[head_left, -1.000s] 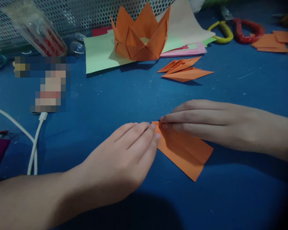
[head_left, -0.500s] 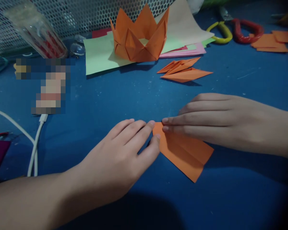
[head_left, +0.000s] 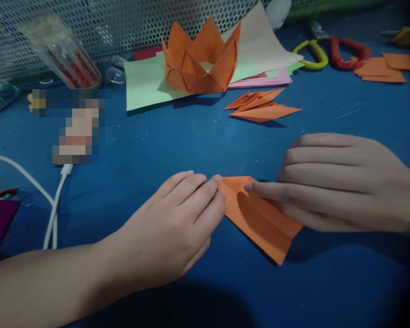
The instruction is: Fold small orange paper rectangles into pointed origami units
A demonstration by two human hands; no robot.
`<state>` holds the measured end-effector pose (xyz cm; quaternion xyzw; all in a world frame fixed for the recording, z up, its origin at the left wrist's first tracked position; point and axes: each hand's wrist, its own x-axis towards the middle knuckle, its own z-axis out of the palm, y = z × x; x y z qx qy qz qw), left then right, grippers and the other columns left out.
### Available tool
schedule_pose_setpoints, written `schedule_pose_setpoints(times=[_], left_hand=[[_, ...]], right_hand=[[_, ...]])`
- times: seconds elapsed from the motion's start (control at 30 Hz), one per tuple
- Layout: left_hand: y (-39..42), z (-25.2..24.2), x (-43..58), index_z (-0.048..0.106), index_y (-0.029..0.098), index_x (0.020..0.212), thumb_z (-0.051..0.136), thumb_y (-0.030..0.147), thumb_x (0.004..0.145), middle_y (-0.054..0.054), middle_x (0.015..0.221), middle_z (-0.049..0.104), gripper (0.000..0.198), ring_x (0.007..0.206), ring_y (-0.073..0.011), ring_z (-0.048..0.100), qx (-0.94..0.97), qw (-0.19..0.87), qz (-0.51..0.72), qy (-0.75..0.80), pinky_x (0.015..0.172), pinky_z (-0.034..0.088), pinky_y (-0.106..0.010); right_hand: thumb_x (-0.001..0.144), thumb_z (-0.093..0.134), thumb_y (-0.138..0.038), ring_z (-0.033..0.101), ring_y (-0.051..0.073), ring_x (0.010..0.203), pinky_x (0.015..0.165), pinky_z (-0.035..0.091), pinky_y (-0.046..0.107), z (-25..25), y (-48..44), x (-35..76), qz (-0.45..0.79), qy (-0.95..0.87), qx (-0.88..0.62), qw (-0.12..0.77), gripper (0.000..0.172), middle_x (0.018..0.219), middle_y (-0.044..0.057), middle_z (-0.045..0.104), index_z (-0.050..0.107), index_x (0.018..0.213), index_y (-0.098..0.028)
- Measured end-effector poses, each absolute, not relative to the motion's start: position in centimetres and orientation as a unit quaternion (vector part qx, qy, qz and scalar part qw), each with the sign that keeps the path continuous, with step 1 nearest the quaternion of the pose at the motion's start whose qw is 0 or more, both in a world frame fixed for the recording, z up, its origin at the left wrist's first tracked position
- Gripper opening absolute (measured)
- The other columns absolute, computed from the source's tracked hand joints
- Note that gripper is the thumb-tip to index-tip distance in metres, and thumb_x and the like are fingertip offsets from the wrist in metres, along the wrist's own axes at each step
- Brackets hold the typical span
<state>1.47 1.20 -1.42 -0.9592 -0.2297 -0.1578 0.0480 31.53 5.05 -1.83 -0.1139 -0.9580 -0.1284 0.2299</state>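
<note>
A folded orange paper (head_left: 259, 218) lies on the blue table (head_left: 198, 136) in front of me. My left hand (head_left: 177, 228) rests flat, its fingertips together and pressing the paper's left tip. My right hand (head_left: 335, 182) comes in from the right, its index finger stretched out and pressing on the paper's upper fold, the other fingers curled back. Neither hand lifts the paper.
An orange paper crown (head_left: 201, 61) stands on coloured sheets (head_left: 146, 82) at the back. Folded orange pieces (head_left: 263, 107) lie behind the hands. Scissors (head_left: 328, 50) and orange sheets (head_left: 379, 70) are far right. A white cable (head_left: 54, 209) and plastic cup (head_left: 64, 54) are on the left.
My right hand has drawn back to the right and curled most fingers, leaving one finger on the paper. The left fingers closed together at the paper's tip.
</note>
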Motion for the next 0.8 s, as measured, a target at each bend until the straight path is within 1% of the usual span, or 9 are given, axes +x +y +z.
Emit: schedule_pose_setpoints(times=[0.1,0.17,0.27,0.4,0.5,0.6,0.67,0.73,0.8], left_hand=[[1.2,-1.3,1.4,0.082,0.001,0.129,0.044,0.009,0.116,-0.019,0.137,0.086,0.041,0.121,-0.0335,0.079,-0.958,0.055,-0.157,-0.235,0.115,0.061,-0.046],[1.1,-1.1,1.5,0.083,0.001,0.126,0.044,0.01,0.117,-0.019,0.132,0.087,0.042,0.117,-0.0332,0.08,-0.957,0.07,-0.157,-0.234,0.113,0.063,-0.046],[1.1,-0.9,1.8,0.085,0.002,0.124,0.042,0.01,0.118,-0.019,0.127,0.088,0.044,0.113,-0.0325,0.08,-0.955,0.088,-0.162,-0.233,0.111,0.064,-0.045],[1.2,-0.7,2.0,0.085,0.004,0.122,0.043,0.008,0.119,-0.015,0.112,0.089,0.042,0.105,-0.0306,0.08,-0.956,0.087,-0.169,-0.224,0.108,0.065,-0.043],[1.2,-0.7,2.0,0.085,0.006,0.121,0.046,0.006,0.119,-0.01,0.103,0.088,0.039,0.098,-0.027,0.078,-0.955,0.075,-0.184,-0.22,0.107,0.066,-0.04],[1.3,-0.8,2.1,0.082,0.004,0.124,0.048,0.004,0.118,-0.009,0.103,0.088,0.034,0.096,-0.0239,0.079,-0.952,0.044,-0.202,-0.223,0.108,0.066,-0.038],[1.3,-1.0,2.0,0.083,0.005,0.116,0.049,0.005,0.118,-0.01,0.1,0.087,0.035,0.094,-0.0238,0.079,-0.951,0.034,-0.209,-0.224,0.105,0.067,-0.038],[1.2,-1.2,2.0,0.084,0.007,0.11,0.05,0.006,0.117,-0.012,0.102,0.088,0.035,0.099,-0.0252,0.08,-0.952,0.034,-0.202,-0.228,0.105,0.068,-0.038],[1.2,-1.5,1.8,0.084,0.009,0.11,0.051,0.007,0.116,-0.016,0.116,0.088,0.033,0.112,-0.0277,0.08,-0.949,0.029,-0.209,-0.235,0.109,0.067,-0.04]], right_hand=[[0.113,0.062,-0.015,0.064,0.025,0.082,0.074,0.048,0.045,-2.0,2.8,30.7,-0.074,-0.945,-0.169,0.271,0.02,0.076,0.0,0.069,0.072,0.129,-0.021],[0.118,0.058,-0.026,0.066,0.023,0.08,0.073,0.048,0.045,-2.0,1.5,29.8,-0.043,-0.939,-0.197,0.279,0.017,0.082,0.001,0.073,0.072,0.125,-0.02],[0.126,0.044,-0.035,0.075,0.022,0.087,0.073,0.053,0.042,-1.9,1.2,28.8,-0.04,-0.942,-0.216,0.252,0.038,0.091,0.004,0.08,0.075,0.11,-0.021],[0.125,0.042,-0.019,0.081,0.022,0.094,0.076,0.056,0.04,-1.9,2.7,29.1,-0.042,-0.947,-0.215,0.234,0.038,0.099,0.005,0.087,0.079,0.117,-0.019],[0.123,0.038,-0.011,0.081,0.021,0.087,0.078,0.057,0.041,-2.0,3.5,29.6,-0.057,-0.954,-0.179,0.236,0.045,0.098,0.003,0.088,0.08,0.114,-0.022],[0.123,0.04,-0.011,0.079,0.02,0.081,0.079,0.058,0.041,-1.9,3.5,29.8,-0.056,-0.957,-0.161,0.237,0.044,0.098,0.001,0.088,0.081,0.111,-0.024],[0.123,0.042,-0.012,0.078,0.019,0.08,0.077,0.059,0.041,-1.9,3.4,29.7,-0.056,-0.959,-0.155,0.229,0.045,0.097,0.001,0.088,0.081,0.106,-0.024],[0.122,0.042,-0.011,0.078,0.018,0.079,0.077,0.059,0.041,-1.9,3.3,29.6,-0.048,-0.961,-0.155,0.223,0.047,0.097,0.0,0.088,0.081,0.1,-0.026],[0.122,0.042,-0.012,0.079,0.019,0.079,0.078,0.06,0.041,-1.9,3.2,29.4,-0.028,-0.96,-0.163,0.226,0.047,0.097,0.0,0.087,0.081,0.099,-0.027]])
